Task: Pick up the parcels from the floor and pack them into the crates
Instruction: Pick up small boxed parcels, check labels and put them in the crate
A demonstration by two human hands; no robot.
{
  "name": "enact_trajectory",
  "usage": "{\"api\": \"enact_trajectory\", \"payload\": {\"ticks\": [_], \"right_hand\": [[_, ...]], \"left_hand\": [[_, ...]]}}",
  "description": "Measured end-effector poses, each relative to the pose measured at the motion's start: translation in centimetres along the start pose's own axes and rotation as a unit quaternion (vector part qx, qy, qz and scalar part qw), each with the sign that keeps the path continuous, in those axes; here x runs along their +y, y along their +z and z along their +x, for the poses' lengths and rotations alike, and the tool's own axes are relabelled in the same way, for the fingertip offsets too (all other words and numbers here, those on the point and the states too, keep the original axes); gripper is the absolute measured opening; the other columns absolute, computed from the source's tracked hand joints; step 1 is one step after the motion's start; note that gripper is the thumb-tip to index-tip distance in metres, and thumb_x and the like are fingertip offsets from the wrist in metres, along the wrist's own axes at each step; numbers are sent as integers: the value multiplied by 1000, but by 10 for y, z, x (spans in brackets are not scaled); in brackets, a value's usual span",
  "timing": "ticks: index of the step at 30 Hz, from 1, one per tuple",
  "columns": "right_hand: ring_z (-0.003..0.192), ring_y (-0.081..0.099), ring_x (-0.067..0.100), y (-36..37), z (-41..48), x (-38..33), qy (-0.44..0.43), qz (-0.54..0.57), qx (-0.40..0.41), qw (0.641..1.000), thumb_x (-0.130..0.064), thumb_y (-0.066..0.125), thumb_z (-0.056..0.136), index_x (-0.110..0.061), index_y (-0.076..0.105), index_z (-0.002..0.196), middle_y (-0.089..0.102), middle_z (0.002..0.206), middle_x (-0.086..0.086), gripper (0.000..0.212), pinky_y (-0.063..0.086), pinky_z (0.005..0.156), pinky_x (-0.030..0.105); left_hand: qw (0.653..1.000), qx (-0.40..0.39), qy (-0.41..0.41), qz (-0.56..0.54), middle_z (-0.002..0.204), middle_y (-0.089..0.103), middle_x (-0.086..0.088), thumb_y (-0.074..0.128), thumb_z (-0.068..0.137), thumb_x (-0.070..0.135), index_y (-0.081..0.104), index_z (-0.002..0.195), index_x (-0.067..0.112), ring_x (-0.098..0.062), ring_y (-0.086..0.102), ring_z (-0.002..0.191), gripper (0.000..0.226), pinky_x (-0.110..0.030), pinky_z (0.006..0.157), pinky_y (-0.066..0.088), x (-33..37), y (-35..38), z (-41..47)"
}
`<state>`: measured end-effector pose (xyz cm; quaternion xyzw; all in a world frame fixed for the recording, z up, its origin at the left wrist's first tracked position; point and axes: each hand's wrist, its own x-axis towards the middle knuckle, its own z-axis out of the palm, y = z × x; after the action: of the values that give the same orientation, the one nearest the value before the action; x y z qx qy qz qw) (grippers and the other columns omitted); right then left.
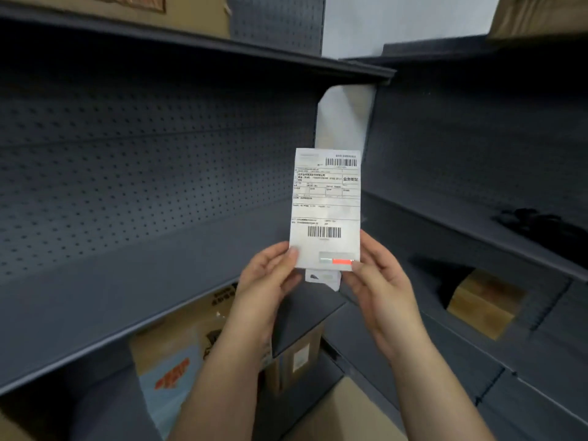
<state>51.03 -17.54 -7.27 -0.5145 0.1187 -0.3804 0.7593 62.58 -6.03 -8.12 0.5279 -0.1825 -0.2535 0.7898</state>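
Note:
A flat white parcel (326, 205) with a shipping label, two barcodes and a red strip near its bottom stands upright in front of me. My left hand (269, 278) pinches its lower left corner, thumb on the front. My right hand (380, 281) pinches the lower right corner. A small white tab hangs below the label between my hands. No crate shows.
Dark grey pegboard shelving (143, 173) surrounds me on the left and right, meeting at a corner. Cardboard boxes (178, 354) sit under the left shelf, another box (483, 303) under the right shelf. A black bundle (534, 221) lies on the right shelf.

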Motion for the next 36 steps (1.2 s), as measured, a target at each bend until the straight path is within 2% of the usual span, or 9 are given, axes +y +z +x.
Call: {"api": "enact_trajectory", "payload": {"ticks": [4,6,12,14,17,24,30,33,36], "right_hand": [[118,65,23,25,4,-33,-35,25,-32,999,11,49,93,-9,55,132,70,123,7,45,46,106,45],[118,65,25,34,8,-45,-52,37,-41,997,12,48,93,-7,53,134,70,124,10,46,45,108,48],[118,65,25,52,20,-76,-87,62,-99,989,11,51,92,-7,52,131,71,121,10,43,48,105,42],[119,64,24,54,25,-85,-95,58,-135,985,9,53,92,-8,54,132,70,123,9,44,47,105,41],[121,63,22,59,34,-96,-102,69,-171,978,5,54,92,-11,56,131,70,124,7,43,51,104,38],[124,61,19,58,47,-100,-65,99,-249,961,7,51,94,-14,56,131,68,127,4,44,48,105,37],[121,62,13,59,32,-91,-27,97,-324,941,5,53,93,-20,60,128,70,124,-2,43,46,108,40],[124,60,11,59,16,-73,-5,86,-360,929,0,58,92,-21,59,132,69,127,-4,45,42,110,43],[127,57,7,60,-6,-56,13,79,-407,910,-2,60,90,-26,60,130,66,132,-9,47,41,111,38]], "left_hand": [[998,0,58,-2,113,76,-6,70,89,20,62,123,10,-22,70,111,37,-45,106,50,45,10,-5],[996,0,89,1,111,76,-6,72,84,21,62,120,11,-23,70,111,39,-47,106,50,62,15,-8],[984,22,176,21,108,77,-5,73,72,29,66,118,15,-21,72,107,49,-45,104,51,97,28,-20],[978,47,203,31,108,78,-2,73,74,30,68,119,16,-17,72,106,47,-44,103,52,104,32,-24],[969,92,227,30,111,77,2,69,88,25,71,118,19,-16,71,109,31,-42,101,53,111,39,-31],[953,164,254,11,121,74,-2,63,95,18,69,127,17,-19,67,118,32,-43,106,49,110,54,-52],[926,245,288,18,118,75,-3,61,96,12,69,125,13,-18,69,115,30,-40,104,51,97,54,-92],[907,287,306,31,118,75,-4,63,91,14,68,125,12,-18,69,114,34,-36,102,53,83,51,-121],[886,342,314,11,116,75,-5,63,83,18,68,123,11,-17,71,110,42,-31,96,56,68,46,-152]]}}
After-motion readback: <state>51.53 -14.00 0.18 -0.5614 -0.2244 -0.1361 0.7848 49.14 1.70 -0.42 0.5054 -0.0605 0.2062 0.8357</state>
